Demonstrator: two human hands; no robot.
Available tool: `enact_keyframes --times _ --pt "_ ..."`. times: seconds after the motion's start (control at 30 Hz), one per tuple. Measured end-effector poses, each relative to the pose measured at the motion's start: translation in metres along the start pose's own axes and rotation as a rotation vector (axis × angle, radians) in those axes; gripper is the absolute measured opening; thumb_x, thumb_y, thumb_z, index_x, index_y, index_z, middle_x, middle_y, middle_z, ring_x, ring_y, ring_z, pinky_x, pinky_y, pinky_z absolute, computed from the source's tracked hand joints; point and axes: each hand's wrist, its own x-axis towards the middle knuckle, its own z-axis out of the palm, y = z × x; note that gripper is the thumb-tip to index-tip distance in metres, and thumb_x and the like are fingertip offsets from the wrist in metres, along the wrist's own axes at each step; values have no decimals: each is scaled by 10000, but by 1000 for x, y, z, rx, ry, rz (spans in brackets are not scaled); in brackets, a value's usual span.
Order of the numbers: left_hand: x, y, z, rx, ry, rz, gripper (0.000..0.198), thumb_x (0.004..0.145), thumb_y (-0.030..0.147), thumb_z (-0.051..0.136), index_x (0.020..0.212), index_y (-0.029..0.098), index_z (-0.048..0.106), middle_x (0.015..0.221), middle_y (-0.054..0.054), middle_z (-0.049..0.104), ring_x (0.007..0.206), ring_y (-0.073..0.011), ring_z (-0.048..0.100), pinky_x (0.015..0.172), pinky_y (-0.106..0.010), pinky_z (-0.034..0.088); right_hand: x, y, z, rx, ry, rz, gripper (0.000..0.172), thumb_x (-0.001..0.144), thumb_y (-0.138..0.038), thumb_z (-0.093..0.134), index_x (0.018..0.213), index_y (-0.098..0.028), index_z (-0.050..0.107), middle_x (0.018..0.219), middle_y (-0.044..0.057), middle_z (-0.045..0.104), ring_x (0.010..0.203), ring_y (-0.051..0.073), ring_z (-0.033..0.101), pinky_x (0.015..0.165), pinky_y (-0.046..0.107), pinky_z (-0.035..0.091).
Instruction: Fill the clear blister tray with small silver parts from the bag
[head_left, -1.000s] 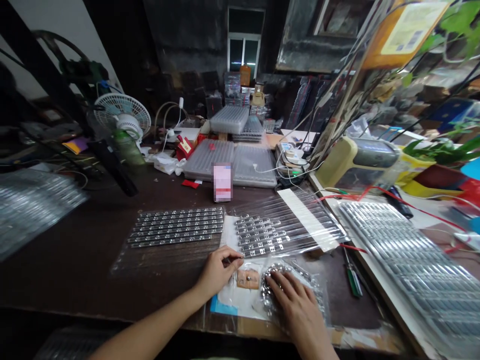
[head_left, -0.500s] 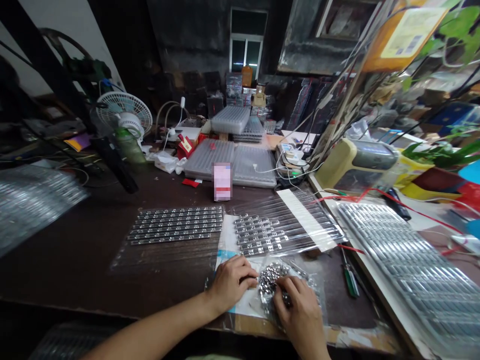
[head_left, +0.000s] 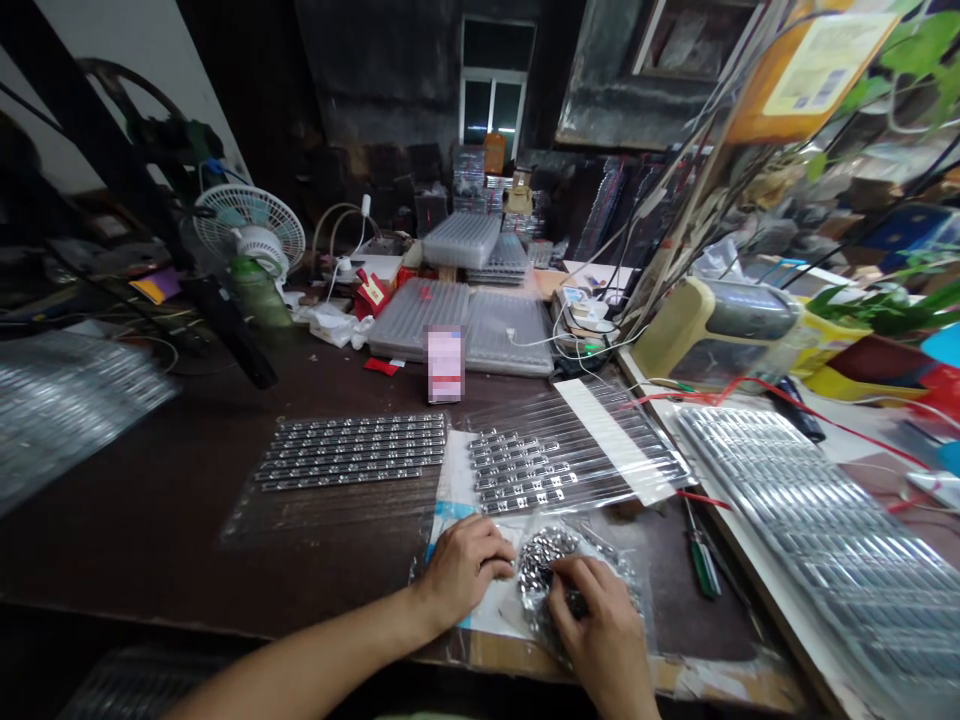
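We see the left hand (head_left: pixel 461 568) and right hand (head_left: pixel 598 612) close but apart, either grip unclear, over shiny metal parts (head_left: pixel 546 565) heaped on a clear plastic bag (head_left: pixel 626 610); one slip could scatter them toward the loaded clear tray (head_left: pixel 577 440)

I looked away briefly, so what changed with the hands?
The left hand moved right, up to the heap of small metal parts; the right hand went from lying flat on the heap to curling into it. The metal rows on the clear tray stayed put.
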Motion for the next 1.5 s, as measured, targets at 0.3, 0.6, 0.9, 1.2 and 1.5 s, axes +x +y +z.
enact_keyframes --times 0.3,0.6,0.9,1.2,1.5 --pt "34 -40 -70 347 283 -200 56 753 226 707 797 259 721 848 -11 680 870 -214 559 840 -382 363 3 2 2 31 -21 -23 161 894 -292 473 924 -234 620 865 43 664 797 172 628 724 298 489" --pt "18 -64 -95 508 321 -195 116 808 263 629 841 301 733 966 -22 632 934 -228 533 876 -413 315 17 -32 30 12 -101 -40 206 891 -368 523 793 -260 669 782 -1 682 730 149 607 664 276 386" --pt "101 -50 -68 322 198 -166 67 760 247 678 714 234 725 822 -36 717 853 -224 580 917 -427 288 16 -34 41 -11 -70 -17 164 881 -311 540 874 -342 700 832 -17 666 768 148 573 672 293 349" --pt "77 -51 -84 48 187 -216 203 839 254 521 942 177 678 811 -42 704 692 -156 644 644 -266 474 11 -16 28 -170 -116 -144 337 855 -183 510 1144 -322 612 1050 1 662 916 184 565 730 306 402" --pt "8 -21 -59 -433 9 -444 258 760 326 628 939 147 677 742 -24 658 550 -112 585 507 -209 449 -13 28 -2 -328 -221 -340 371 873 -106 424 1173 -259 581 1093 7 653 978 169 560 840 287 393"
